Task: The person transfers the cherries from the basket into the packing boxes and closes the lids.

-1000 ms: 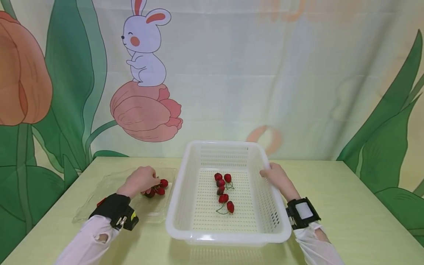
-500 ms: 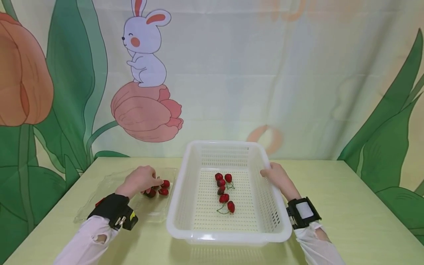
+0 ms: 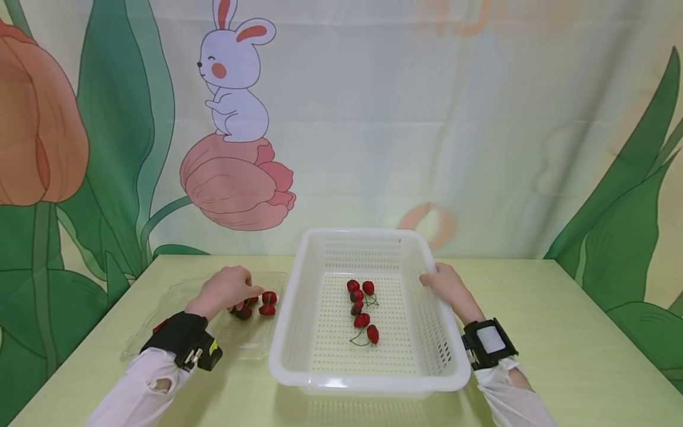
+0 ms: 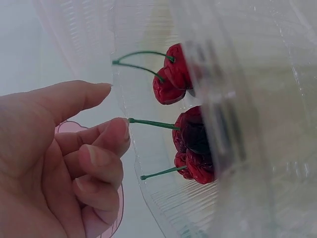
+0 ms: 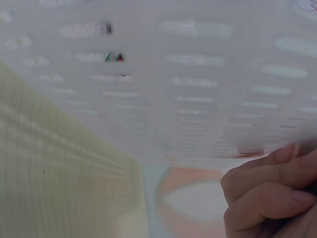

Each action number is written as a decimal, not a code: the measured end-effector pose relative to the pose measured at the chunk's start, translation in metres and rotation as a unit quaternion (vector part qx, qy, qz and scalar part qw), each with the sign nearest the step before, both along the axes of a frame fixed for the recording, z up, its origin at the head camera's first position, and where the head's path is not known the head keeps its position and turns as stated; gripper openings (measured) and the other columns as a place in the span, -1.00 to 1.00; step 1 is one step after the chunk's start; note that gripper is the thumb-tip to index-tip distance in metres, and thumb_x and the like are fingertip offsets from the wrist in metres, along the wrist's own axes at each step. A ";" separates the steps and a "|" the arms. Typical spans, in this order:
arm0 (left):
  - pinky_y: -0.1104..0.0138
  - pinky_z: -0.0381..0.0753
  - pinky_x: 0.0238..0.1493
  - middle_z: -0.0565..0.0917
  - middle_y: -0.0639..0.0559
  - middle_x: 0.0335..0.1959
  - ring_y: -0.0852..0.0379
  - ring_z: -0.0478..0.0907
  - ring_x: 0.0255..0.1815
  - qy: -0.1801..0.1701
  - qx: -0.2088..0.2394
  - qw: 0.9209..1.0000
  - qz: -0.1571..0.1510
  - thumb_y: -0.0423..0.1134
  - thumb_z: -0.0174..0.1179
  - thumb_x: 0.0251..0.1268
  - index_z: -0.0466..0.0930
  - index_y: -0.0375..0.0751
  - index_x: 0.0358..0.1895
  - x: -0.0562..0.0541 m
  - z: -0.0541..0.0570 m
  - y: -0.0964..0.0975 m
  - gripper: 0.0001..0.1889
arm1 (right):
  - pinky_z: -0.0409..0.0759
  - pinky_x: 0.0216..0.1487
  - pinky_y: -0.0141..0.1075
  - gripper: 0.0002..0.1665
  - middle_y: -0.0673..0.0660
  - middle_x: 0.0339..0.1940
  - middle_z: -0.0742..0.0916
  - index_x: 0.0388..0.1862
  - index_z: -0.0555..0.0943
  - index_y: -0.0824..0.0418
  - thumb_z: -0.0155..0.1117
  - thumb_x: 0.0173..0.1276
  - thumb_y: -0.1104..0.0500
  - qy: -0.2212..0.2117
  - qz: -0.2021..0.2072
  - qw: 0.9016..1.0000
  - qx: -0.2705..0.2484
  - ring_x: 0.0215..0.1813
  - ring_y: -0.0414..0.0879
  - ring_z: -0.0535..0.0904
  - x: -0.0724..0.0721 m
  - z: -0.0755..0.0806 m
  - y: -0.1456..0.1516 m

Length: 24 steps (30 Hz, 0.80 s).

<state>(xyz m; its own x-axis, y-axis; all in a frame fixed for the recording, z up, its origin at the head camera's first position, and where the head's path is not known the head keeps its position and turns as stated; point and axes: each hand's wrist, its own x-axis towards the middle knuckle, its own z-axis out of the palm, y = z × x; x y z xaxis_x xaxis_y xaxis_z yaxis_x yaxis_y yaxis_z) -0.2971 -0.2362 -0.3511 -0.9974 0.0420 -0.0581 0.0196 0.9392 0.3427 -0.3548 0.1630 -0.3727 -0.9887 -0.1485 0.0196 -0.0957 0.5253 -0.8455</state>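
Observation:
My left hand (image 3: 226, 290) is over the clear plastic tray (image 3: 242, 343) on the left. In the left wrist view, thumb and index finger are apart with nothing between them. The index fingertip is right at the end of a green cherry stem (image 4: 153, 123). Several red cherries (image 3: 267, 310) lie in the tray, two of them joined by their stems. My right hand (image 3: 447, 287) grips the right rim of a white perforated plastic basket (image 3: 368, 381), thumb inside and fingers curled outside. More red cherries (image 3: 361, 320) lie in a loose line on the basket's floor.
The basket stands beside the tray on a pale yellow-green table (image 3: 555, 332). A printed curtain (image 3: 363, 118) with a rabbit and tulips hangs behind the table's far edge.
The joined cherries in the tray have shifted slightly right, away from my left fingers. My right hand keeps its grip on the basket rim, and the cherries in the basket lie as before.

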 end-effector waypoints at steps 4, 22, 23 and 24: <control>0.31 0.32 -0.60 0.43 -0.01 -0.74 0.11 0.36 -0.70 0.009 -0.003 1.000 -0.004 -0.15 0.15 0.20 0.46 -0.27 -0.46 0.000 0.000 -0.001 -0.77 | 0.54 -0.44 -0.12 -0.55 0.40 -0.21 0.55 -0.02 0.31 0.55 -0.01 0.12 0.30 0.001 -0.001 1.000 0.001 -0.38 0.10 0.56 -0.001 0.000 0.000; 0.31 0.25 -0.60 0.40 0.01 -0.76 0.12 0.33 -0.71 0.028 -0.004 0.999 -0.016 -0.25 0.07 0.24 0.46 -0.27 -0.48 0.000 0.012 0.003 -0.82 | 0.54 -0.44 -0.12 -0.54 0.41 -0.18 0.54 0.00 0.31 0.53 -0.01 0.13 0.29 -0.008 0.000 1.000 -0.008 -0.36 0.11 0.57 0.000 0.000 0.000; 0.31 0.25 -0.60 0.40 0.01 -0.75 0.12 0.33 -0.71 0.029 -0.004 0.999 -0.017 -0.25 0.07 0.24 0.46 -0.27 -0.48 0.000 0.013 0.003 -0.82 | 0.54 -0.44 -0.12 -0.55 0.41 -0.18 0.54 0.00 0.31 0.53 -0.01 0.13 0.29 -0.009 -0.002 1.000 -0.009 -0.36 0.11 0.57 0.000 0.001 0.000; 0.31 0.24 -0.60 0.40 0.01 -0.75 0.12 0.33 -0.71 0.029 -0.004 0.999 -0.017 -0.25 0.07 0.24 0.46 -0.27 -0.48 0.000 0.014 0.004 -0.82 | 0.54 -0.43 -0.12 -0.55 0.41 -0.18 0.54 -0.01 0.31 0.52 -0.01 0.14 0.29 -0.010 -0.003 1.000 -0.011 -0.36 0.11 0.57 0.000 0.001 0.000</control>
<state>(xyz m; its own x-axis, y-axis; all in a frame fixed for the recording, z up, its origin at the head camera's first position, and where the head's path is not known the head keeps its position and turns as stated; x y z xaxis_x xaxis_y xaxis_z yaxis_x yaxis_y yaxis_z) -0.2973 -0.2323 -0.3371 -0.9972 0.0749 0.0002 0.0707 0.9402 0.3333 -0.3547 0.1628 -0.3720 -0.9897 -0.1428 0.0028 -0.0755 0.5064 -0.8590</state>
